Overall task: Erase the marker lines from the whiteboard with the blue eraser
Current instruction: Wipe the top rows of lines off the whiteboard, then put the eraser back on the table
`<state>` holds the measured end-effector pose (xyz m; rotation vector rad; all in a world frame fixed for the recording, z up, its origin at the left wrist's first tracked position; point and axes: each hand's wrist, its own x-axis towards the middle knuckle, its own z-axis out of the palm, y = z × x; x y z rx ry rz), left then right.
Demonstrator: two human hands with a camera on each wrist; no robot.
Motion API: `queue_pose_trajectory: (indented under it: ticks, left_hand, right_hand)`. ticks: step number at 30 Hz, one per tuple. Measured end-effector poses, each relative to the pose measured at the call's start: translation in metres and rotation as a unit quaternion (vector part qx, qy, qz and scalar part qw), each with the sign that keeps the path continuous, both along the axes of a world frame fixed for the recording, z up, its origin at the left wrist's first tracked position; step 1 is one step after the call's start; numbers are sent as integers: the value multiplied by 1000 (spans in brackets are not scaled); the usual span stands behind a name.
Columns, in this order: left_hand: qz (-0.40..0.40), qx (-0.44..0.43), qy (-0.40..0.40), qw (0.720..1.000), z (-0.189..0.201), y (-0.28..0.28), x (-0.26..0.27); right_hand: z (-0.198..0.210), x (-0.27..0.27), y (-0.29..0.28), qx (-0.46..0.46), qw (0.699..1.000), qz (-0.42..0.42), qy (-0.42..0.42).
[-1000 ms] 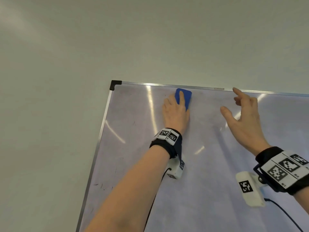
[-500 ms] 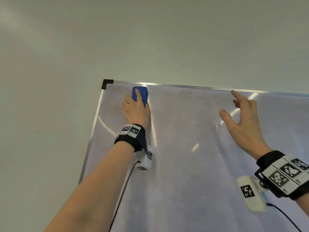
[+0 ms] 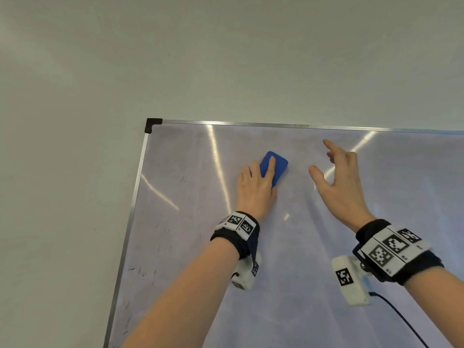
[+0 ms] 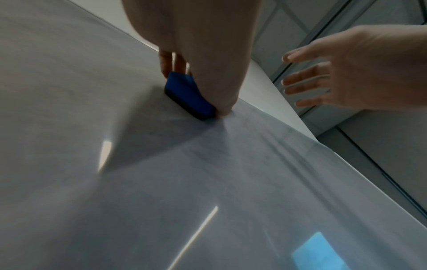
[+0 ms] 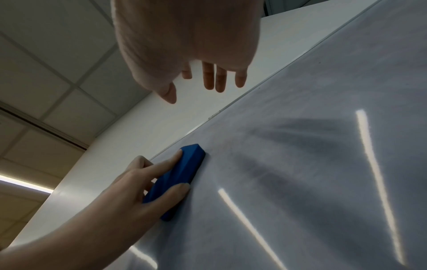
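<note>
The left hand [image 3: 253,189] is pressed against the whiteboard [image 3: 301,259], its fingers [image 5: 172,159] curled over the blue eraser [image 3: 275,169], which is held flat on the board below the top rail [image 3: 276,125]. Half a second earlier the eraser was up by the black corner cap [image 3: 151,124]; it has since been swept down and rightward, towards the right hand [image 3: 344,182], which is held just off the board, fingers spread and gripping nothing. Only faint grey smears and small specks near the left edge are seen, so the wiping is judged nearly finished.
</note>
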<state>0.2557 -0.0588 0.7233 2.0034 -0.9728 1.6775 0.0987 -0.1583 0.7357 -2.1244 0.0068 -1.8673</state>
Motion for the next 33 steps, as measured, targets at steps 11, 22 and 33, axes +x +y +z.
queue_pose_trajectory:
  ticks: [11, 22, 33]
  left_hand:
    - [-97, 132, 30, 986, -65, 50, -4]
    - [-239, 199, 153, 938, -110, 58, -37]
    - [-293, 159, 188, 924, -255, 33, -92]
  right_hand:
    - [-28, 8, 8, -159, 952, -84, 249]
    - [-84, 1, 19, -233, 861, -140, 430]
    - [-217, -69, 15, 28, 820, -92, 565]
